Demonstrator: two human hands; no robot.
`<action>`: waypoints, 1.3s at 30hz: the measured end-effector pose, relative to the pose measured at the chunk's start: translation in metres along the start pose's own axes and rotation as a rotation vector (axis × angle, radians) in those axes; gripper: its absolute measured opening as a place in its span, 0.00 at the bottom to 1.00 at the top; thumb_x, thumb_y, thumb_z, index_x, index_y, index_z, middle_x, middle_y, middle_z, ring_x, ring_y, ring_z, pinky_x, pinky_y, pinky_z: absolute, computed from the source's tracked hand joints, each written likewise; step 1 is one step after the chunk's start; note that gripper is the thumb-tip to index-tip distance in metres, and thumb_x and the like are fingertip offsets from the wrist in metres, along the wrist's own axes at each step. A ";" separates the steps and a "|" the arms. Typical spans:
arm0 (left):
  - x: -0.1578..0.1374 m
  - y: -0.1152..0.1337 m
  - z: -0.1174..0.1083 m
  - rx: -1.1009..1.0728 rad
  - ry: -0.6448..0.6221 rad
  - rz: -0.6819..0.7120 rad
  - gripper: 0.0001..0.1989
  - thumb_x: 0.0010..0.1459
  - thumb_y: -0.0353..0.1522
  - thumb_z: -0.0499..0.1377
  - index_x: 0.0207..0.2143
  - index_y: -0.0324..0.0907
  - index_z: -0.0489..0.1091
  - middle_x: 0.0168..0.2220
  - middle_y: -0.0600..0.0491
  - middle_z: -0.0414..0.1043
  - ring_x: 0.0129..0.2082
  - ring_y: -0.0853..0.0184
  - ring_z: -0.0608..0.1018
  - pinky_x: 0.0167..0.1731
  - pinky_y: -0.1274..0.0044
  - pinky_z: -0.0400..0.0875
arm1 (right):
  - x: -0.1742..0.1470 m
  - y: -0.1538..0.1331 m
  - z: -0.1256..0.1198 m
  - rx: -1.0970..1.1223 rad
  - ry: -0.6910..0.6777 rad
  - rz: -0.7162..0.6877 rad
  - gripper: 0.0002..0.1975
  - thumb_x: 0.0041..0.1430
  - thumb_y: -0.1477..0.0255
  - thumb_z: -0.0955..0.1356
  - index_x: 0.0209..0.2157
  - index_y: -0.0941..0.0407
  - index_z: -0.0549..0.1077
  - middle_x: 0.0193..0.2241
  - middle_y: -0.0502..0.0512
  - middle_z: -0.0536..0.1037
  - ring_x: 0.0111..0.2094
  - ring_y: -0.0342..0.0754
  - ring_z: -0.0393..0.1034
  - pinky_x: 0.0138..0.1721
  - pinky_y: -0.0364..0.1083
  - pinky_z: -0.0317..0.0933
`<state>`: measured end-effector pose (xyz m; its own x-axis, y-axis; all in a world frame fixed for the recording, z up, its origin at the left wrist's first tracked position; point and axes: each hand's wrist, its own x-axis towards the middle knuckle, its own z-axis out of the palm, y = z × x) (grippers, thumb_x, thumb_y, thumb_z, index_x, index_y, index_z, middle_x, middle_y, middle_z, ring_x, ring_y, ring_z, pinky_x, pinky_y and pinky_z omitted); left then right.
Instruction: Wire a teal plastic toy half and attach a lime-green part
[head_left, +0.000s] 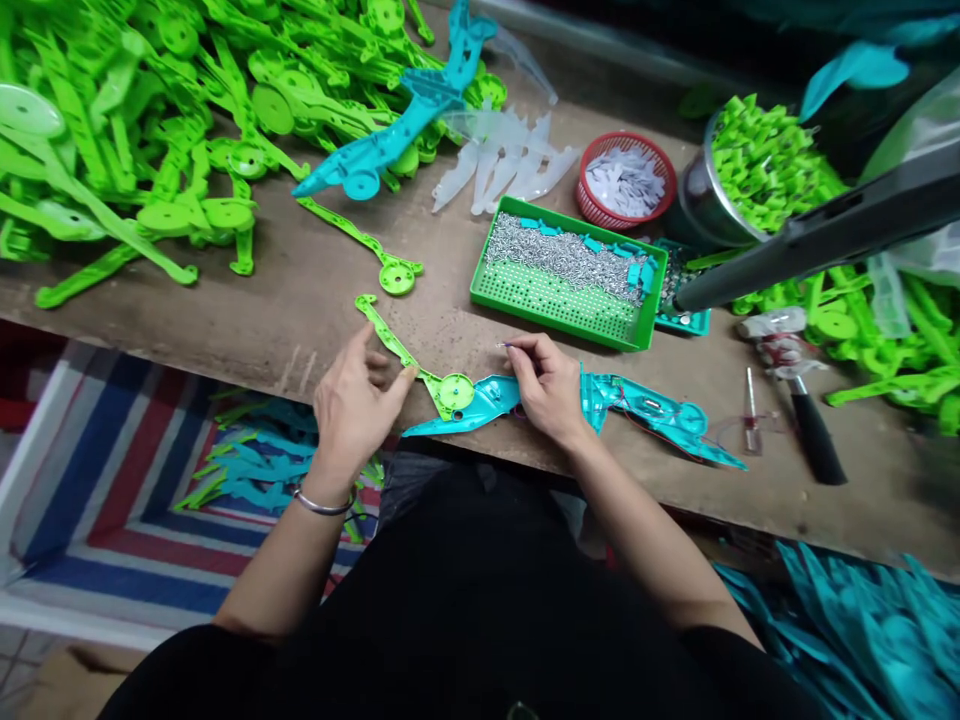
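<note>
My left hand (355,400) rests at a bright green plastic arm (390,343), its thumb and fingers apart and touching the arm's near edge. The arm's round end (455,392) lies on a long turquoise plastic shell (491,397) at the table's front edge. Above that shell, my right hand (549,385) is closed in a pinch on a thin wire (505,346), whose small tip sticks out to the left. Part of the shell is hidden under this hand. Further right, the shell's other half (652,402) shows fine wires and small fitted parts.
Behind stands a green basket (562,330) of screws, beside a red basket (585,205) of pale pieces. Green parts (150,130) pile up at the back left, with a turquoise shell (397,135). A screwdriver (752,415) and a black-handled hammer (814,430) lie right. A grey pole (810,235) slants in.
</note>
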<state>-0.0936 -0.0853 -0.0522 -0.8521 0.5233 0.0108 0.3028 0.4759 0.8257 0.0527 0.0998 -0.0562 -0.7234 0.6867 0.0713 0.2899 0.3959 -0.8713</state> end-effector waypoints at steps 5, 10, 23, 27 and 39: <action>-0.012 0.002 -0.013 0.051 -0.046 0.351 0.22 0.62 0.31 0.59 0.58 0.47 0.67 0.46 0.50 0.75 0.46 0.61 0.76 0.53 0.69 0.69 | 0.004 -0.011 -0.005 -0.052 -0.111 -0.040 0.09 0.66 0.69 0.64 0.40 0.55 0.76 0.32 0.52 0.81 0.32 0.45 0.75 0.37 0.46 0.65; -0.012 0.000 -0.008 0.085 -0.135 0.420 0.22 0.59 0.37 0.64 0.56 0.48 0.70 0.45 0.50 0.78 0.46 0.59 0.77 0.50 0.68 0.68 | 0.019 -0.039 0.005 -0.184 -0.410 -0.237 0.09 0.65 0.72 0.65 0.39 0.56 0.78 0.37 0.55 0.83 0.38 0.47 0.76 0.41 0.46 0.64; -0.011 -0.001 0.009 -0.372 -0.052 -0.202 0.12 0.61 0.43 0.61 0.34 0.43 0.74 0.27 0.55 0.74 0.23 0.71 0.74 0.24 0.79 0.67 | 0.033 -0.046 0.019 0.200 -0.590 0.047 0.28 0.51 0.72 0.72 0.54 0.57 0.67 0.36 0.53 0.77 0.24 0.39 0.66 0.25 0.41 0.61; -0.006 -0.001 0.009 -0.550 -0.147 -0.394 0.18 0.54 0.47 0.65 0.32 0.40 0.72 0.24 0.57 0.71 0.15 0.76 0.68 0.14 0.83 0.63 | 0.035 -0.044 0.019 0.222 -0.585 0.075 0.13 0.57 0.69 0.69 0.44 0.58 0.74 0.32 0.53 0.79 0.28 0.41 0.69 0.28 0.42 0.63; 0.000 0.008 -0.001 -0.774 -0.473 -0.499 0.22 0.47 0.48 0.70 0.27 0.39 0.69 0.21 0.58 0.67 0.16 0.78 0.68 0.15 0.85 0.67 | 0.037 -0.039 0.010 -0.016 -0.505 -0.077 0.09 0.58 0.73 0.67 0.38 0.57 0.78 0.34 0.54 0.81 0.35 0.46 0.73 0.39 0.47 0.67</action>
<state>-0.0912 -0.0823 -0.0450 -0.4997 0.6953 -0.5166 -0.5388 0.2175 0.8139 0.0077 0.1036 -0.0241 -0.9544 0.2767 -0.1117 0.2305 0.4460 -0.8648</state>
